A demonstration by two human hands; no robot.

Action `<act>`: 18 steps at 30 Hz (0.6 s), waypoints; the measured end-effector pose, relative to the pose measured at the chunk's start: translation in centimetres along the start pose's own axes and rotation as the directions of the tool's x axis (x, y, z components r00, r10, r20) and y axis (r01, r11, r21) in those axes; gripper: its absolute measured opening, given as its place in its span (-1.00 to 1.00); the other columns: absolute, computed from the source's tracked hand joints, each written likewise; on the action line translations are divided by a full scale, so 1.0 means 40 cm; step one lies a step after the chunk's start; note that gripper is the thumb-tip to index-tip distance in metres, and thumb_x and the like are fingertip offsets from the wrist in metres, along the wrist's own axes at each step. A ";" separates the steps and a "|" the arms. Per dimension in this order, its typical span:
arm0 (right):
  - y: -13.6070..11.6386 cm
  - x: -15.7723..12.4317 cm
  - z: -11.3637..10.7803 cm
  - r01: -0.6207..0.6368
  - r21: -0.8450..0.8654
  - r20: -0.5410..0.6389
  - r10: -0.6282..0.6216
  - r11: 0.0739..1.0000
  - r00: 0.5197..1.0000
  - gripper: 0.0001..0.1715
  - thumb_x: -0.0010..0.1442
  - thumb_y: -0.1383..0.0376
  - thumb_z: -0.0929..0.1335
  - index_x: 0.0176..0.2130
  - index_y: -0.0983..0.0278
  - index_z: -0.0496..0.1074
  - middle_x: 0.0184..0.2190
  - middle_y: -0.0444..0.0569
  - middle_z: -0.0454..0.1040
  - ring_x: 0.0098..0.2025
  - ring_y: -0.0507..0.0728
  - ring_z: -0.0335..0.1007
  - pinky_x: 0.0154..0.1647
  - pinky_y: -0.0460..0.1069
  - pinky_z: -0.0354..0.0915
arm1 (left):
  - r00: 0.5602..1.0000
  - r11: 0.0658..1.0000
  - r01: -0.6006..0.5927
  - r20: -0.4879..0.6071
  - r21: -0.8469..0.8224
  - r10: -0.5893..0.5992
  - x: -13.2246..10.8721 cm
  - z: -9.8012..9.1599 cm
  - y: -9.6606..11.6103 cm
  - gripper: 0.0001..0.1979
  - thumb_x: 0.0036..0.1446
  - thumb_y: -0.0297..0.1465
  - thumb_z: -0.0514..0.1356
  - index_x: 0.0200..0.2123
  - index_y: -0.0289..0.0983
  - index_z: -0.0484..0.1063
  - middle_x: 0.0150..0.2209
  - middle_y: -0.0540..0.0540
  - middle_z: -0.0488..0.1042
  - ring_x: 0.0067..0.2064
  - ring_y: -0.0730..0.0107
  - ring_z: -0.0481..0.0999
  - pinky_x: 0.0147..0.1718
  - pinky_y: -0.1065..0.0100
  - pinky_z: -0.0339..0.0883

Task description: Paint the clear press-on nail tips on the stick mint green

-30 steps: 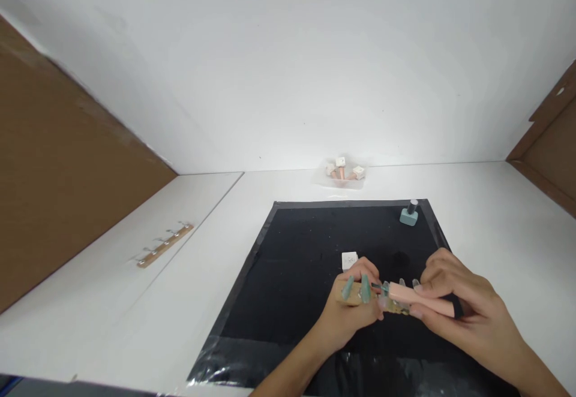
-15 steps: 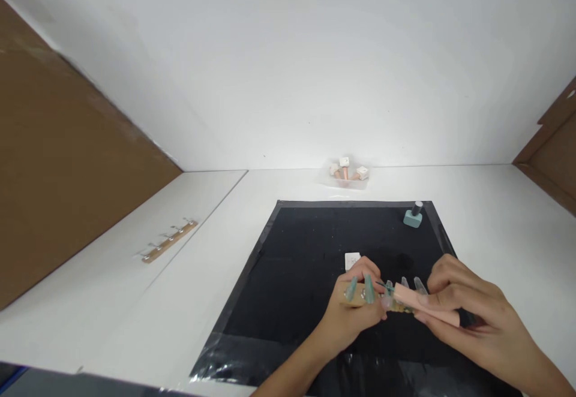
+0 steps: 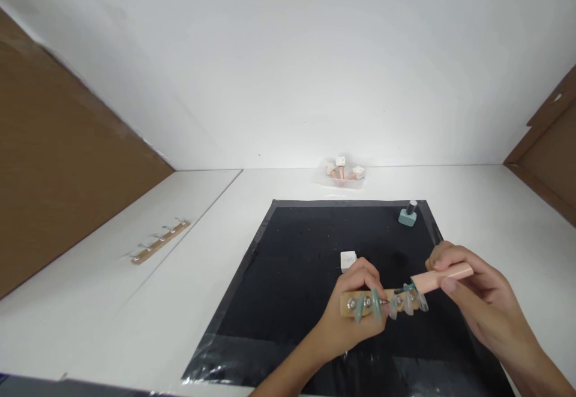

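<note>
My left hand [image 3: 335, 319] grips a short wooden nail-tip stand [image 3: 346, 305] with round metal mounts, fingers behind it and thumb in front. Along the stand sit several false nails; the green nails [image 3: 375, 303] are at its left and the clear nails [image 3: 408, 302] toward its right. Pinched in my right hand [image 3: 492, 307] is a nail polish brush with a pink cap handle [image 3: 441, 277]. Its green-coated bristles point left, just over the clear nails; whether they touch one I cannot tell. A white square bottle [image 3: 348, 260] stands just beyond my left hand.
A teal polish bottle with a dark cap [image 3: 407, 216] stands at the back right of the black mat [image 3: 297, 235]. Behind the mat, a clear tray [image 3: 351, 184] holds several white-and-pink bottles. Another wooden nail stand [image 3: 161, 242] lies at left. Brown panels flank the white table.
My right hand has turned, and the brush now points left from farther right along the stand. The stand has tilted, so its metal mounts show more. The whole view has shifted slightly.
</note>
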State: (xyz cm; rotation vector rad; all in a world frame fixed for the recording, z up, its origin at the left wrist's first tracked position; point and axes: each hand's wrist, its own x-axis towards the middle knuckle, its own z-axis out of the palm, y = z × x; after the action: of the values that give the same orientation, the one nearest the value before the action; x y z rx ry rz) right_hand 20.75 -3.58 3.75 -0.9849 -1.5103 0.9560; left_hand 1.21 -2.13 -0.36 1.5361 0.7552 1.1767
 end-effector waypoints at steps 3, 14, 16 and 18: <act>-0.008 -0.002 0.000 -0.016 -0.002 0.083 0.016 1.000 0.996 -0.86 0.24 0.17 0.32 -0.36 0.13 0.36 -0.49 -0.16 0.27 -0.49 0.02 0.27 -0.52 -0.13 0.26 | 0.998 0.998 -0.049 0.029 0.048 0.048 -0.002 0.002 -0.002 -0.85 -0.20 -0.58 0.27 -0.57 -0.30 0.35 -0.46 0.01 0.31 -0.43 0.52 0.33 -0.41 0.46 0.20; -0.022 0.010 0.001 0.090 -0.179 0.099 -0.073 0.980 0.992 -0.86 0.23 0.28 0.31 -0.40 0.17 0.30 -0.51 -0.18 0.26 -0.51 0.00 0.23 -0.53 -0.15 0.20 | 0.995 0.997 -0.066 0.073 0.027 0.063 -0.006 0.004 -0.008 -0.83 -0.22 -0.60 0.30 -0.54 -0.30 0.37 -0.44 0.01 0.33 -0.41 0.51 0.36 -0.41 0.47 0.23; -0.022 0.009 0.002 0.084 -0.131 0.123 -0.068 0.988 0.990 -0.86 0.24 0.26 0.30 -0.39 0.16 0.29 -0.51 -0.18 0.26 -0.50 0.00 0.24 -0.52 -0.15 0.22 | 0.995 0.997 -0.070 0.068 0.033 0.067 -0.008 0.004 -0.010 -0.82 -0.23 -0.61 0.30 -0.54 -0.29 0.37 -0.44 0.01 0.33 -0.41 0.51 0.36 -0.40 0.47 0.23; -0.022 0.008 0.004 0.092 -0.110 0.182 -0.071 0.990 0.981 -0.86 0.24 0.28 0.30 -0.40 0.16 0.29 -0.53 -0.19 0.27 -0.50 0.01 0.25 -0.51 -0.14 0.23 | 0.995 0.996 -0.074 0.064 0.040 0.071 -0.008 0.004 -0.012 -0.81 -0.23 -0.62 0.30 -0.54 -0.29 0.37 -0.44 0.02 0.32 -0.41 0.51 0.36 -0.40 0.47 0.23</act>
State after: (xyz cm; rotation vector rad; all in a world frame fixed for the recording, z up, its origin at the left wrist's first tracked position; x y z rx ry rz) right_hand 20.45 -3.61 4.66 -0.9326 -1.7607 0.9242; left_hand 1.31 -2.35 -0.92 1.6396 0.6913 1.1669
